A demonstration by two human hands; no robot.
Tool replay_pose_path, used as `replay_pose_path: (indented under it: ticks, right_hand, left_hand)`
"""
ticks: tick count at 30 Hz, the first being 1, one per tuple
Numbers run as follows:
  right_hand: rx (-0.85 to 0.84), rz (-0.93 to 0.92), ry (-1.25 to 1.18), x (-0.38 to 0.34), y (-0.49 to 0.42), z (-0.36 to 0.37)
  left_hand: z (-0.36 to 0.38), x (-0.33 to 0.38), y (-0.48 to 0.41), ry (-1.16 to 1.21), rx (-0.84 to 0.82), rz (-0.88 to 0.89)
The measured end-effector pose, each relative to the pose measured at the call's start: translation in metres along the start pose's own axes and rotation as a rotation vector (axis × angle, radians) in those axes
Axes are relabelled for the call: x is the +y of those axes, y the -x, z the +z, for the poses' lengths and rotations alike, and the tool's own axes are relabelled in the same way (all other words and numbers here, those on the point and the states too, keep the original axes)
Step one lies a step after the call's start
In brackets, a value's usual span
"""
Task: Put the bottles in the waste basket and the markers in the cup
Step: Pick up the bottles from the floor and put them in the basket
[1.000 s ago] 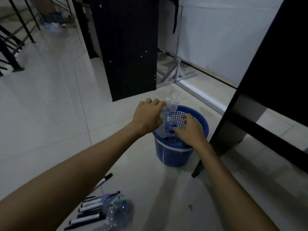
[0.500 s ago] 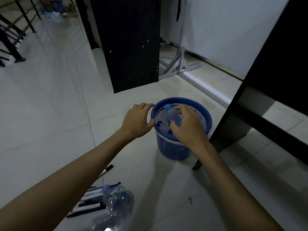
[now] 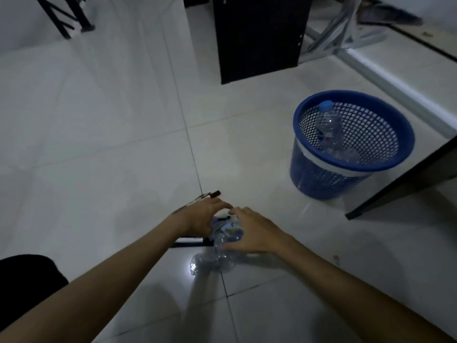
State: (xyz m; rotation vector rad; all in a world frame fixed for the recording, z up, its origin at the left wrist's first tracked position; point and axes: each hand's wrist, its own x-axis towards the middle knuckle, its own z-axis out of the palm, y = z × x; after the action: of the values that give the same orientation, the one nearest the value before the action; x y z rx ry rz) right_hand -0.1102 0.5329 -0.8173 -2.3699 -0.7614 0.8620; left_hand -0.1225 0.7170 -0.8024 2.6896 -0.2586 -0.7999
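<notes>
The blue mesh waste basket point(image 3: 385, 164) stands on the floor at the right. A clear bottle with a blue cap point(image 3: 329, 127) leans upright inside it, with another bottle point(image 3: 348, 154) lying lower down. Near me, two crumpled clear bottles point(image 3: 212, 263) lie on the tiles beside several black-and-white markers point(image 3: 190, 241). My left hand point(image 3: 202, 219) hovers over the markers and the nearer bottle top, fingers spread. My right hand point(image 3: 252, 233) rests on the upper crumpled bottle point(image 3: 227, 235), fingers apart and not closed. No cup is in view.
A black table leg and panel point(image 3: 400, 186) stand right beside the basket. A dark cabinet panel point(image 3: 257, 38) and a metal frame point(image 3: 346, 33) stand at the back. Black chair legs point(image 3: 66, 18) are at the top left. The floor is pale tile.
Both hands let go of the bottles in the basket and came back toward me, down to the bottles and markers on the floor. The view tilted downward.
</notes>
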Motion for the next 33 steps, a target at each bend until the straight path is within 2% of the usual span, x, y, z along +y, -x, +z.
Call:
replay_pose_path:
  ticks: [2,7,13,17,22,25,33]
  right_hand:
    - [0.009,0.026,0.014,-0.002,-0.004,0.023]
    - [0.116,0.026,0.135,-0.007,-0.017,0.051]
    - [0.186,0.092,-0.078,-0.009,-0.029,0.041]
    - [0.308,0.087,-0.186,-0.004,-0.032,-0.002]
    - [0.491,-0.01,-0.224,-0.014,-0.024,-0.063]
    - [0.59,-0.072,-0.227,-0.023,-0.014,-0.091]
    - [0.88,-0.138,-0.207,-0.025,0.008,-0.158]
  left_hand:
    - [0.011,-0.007,0.006,-0.006,0.025,-0.005]
    - [0.031,-0.018,0.022,0.149,0.256,-0.162]
    - [0.05,-0.021,0.039,0.258,0.445,-0.256]
    - [0.072,-0.012,0.043,0.173,0.402,-0.17]
    - [0.093,-0.004,0.037,-0.076,0.214,-0.068]
    - [0.104,0.0,0.035,-0.128,0.121,-0.067]
    - [0.102,0.002,0.042,-0.057,0.193,-0.077]
